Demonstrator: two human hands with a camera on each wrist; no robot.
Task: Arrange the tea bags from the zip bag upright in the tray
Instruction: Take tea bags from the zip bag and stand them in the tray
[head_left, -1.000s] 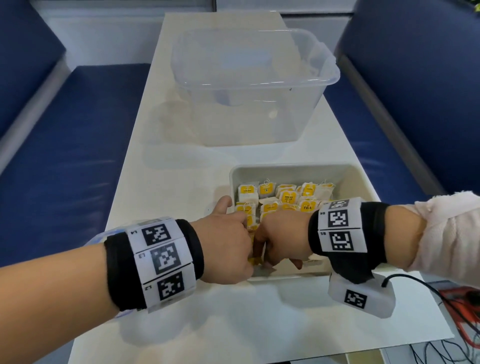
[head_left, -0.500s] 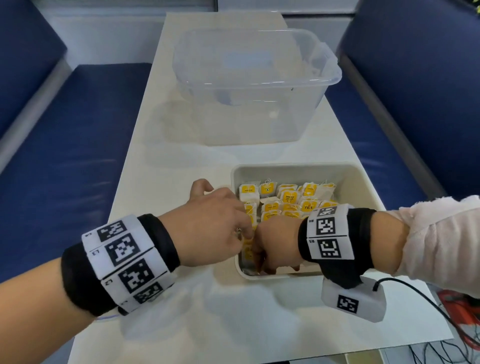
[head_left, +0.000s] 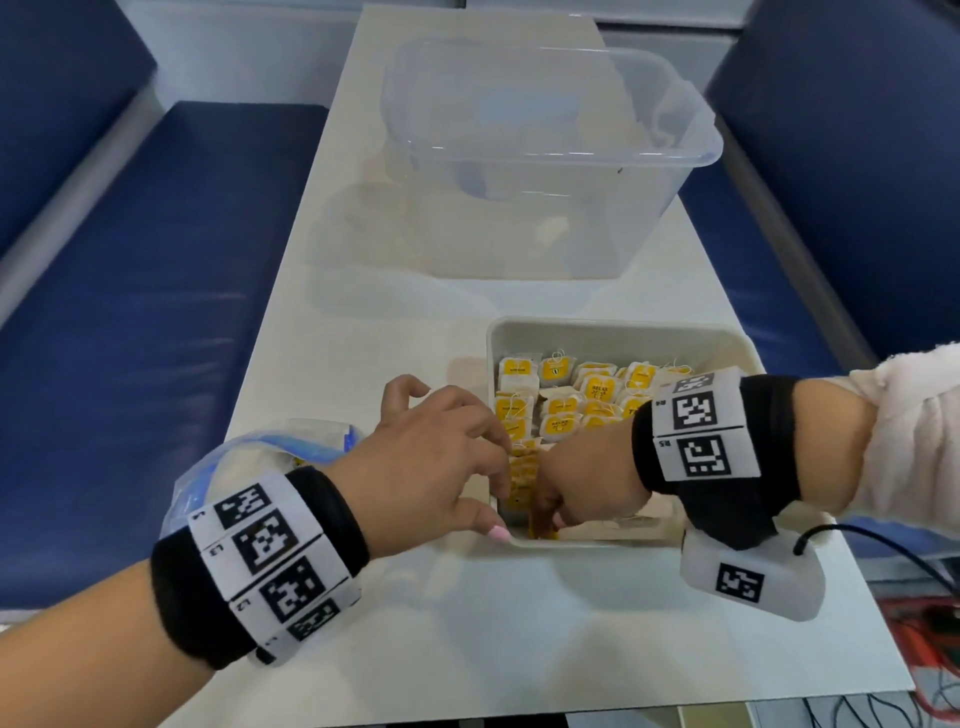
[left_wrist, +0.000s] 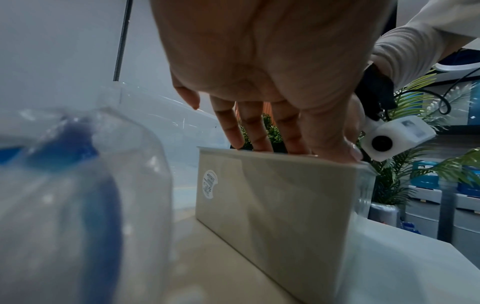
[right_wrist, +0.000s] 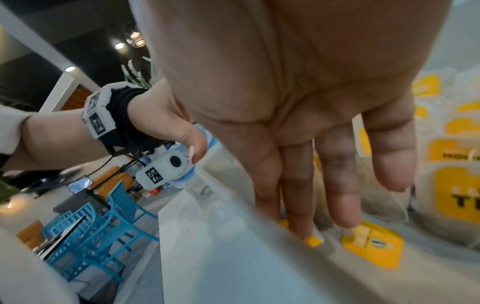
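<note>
A beige tray on the white table holds several yellow-labelled tea bags, most standing upright in rows at its back and left. My left hand reaches over the tray's left wall with straight fingers dipping inside and the thumb on the front-left corner. My right hand is low in the same corner, its fingers straight, touching bags beside a tea bag lying flat. The clear zip bag with a blue strip lies left of the tray behind my left wrist.
A large clear plastic bin stands on the table behind the tray. Blue benches flank the table on both sides. A black cable runs off my right wrist camera toward the table's right edge.
My left hand has moved from the tray's front corner to reach over its left wall, and the zip bag shows again behind it. The right hand stays low in the corner.
</note>
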